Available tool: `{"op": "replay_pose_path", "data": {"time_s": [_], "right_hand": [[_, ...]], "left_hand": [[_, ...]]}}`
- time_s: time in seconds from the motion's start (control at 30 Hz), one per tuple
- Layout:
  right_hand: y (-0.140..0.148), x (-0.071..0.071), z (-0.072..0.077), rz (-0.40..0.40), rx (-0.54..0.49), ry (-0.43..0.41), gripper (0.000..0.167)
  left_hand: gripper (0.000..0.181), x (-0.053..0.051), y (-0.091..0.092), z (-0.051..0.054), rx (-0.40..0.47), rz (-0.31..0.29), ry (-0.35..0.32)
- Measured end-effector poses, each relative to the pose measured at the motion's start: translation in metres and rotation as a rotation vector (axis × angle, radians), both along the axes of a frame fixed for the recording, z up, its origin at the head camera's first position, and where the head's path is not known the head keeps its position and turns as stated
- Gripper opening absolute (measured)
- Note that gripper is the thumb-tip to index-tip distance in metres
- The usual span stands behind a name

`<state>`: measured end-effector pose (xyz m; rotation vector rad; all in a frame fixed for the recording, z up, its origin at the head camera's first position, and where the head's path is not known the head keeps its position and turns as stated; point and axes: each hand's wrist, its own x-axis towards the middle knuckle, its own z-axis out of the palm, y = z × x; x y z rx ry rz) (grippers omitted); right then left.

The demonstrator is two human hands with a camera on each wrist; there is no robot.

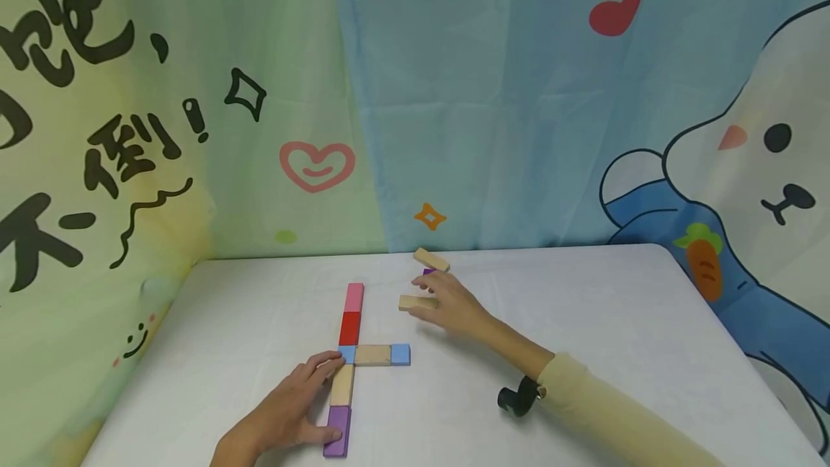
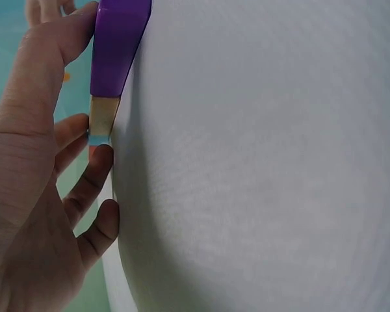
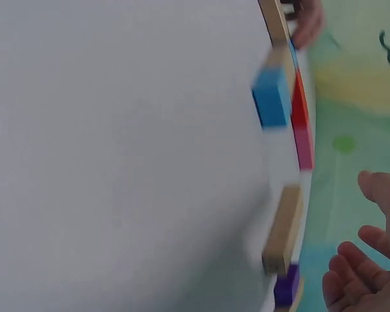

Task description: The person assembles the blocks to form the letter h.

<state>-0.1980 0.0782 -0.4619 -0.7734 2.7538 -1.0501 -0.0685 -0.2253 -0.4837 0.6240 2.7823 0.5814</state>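
Head view: the left hand (image 1: 295,402), fingers spread, is touching a purple rectangular block (image 1: 340,420); the right hand (image 1: 454,305), grip spread, is hovering by a pale wooden block (image 1: 415,303) on the white worktop (image 1: 583,323), probably best pinched squarely.

Setting: screened-off tabletop corner; wider room type cannot be told. Evidence: white table with rounded far corner (image 1: 551,308); creased green-and-blue printed fabric backdrop (image 1: 486,135) hanging behind and at left, bearing thick black Chinese characters (image 1: 132,161), solid red heart (image 1: 614,14), white cartoon animal (image 1: 729,182).
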Motion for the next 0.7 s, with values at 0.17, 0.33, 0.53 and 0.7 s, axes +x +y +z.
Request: {"op": "replay_pose_path", "data": {"time_s": [0.17, 0.33, 0.53, 0.7], "right_hand": [[0.013, -0.034, -0.002, -0.031, 0.035, -0.047, 0.049], [0.013, -0.051, -0.012, -0.036, 0.108, -0.047, 0.052], [0.008, -0.058, -0.017, -0.07, 0.166, -0.04, 0.049], [0.007, -0.06, -0.017, -0.09, 0.208, -0.047, 0.05]], "left_hand": [[0.096, 0.0, 0.0, 0.0, 0.001, -0.008, 0.011], [0.096, 0.0, -0.001, 0.0, 0.013, -0.015, 0.029], [0.096, 0.0, -0.001, -0.002, 0.02, -0.018, 0.036], [0.096, 0.0, -0.001, -0.001, 0.022, -0.017, 0.026]]}}
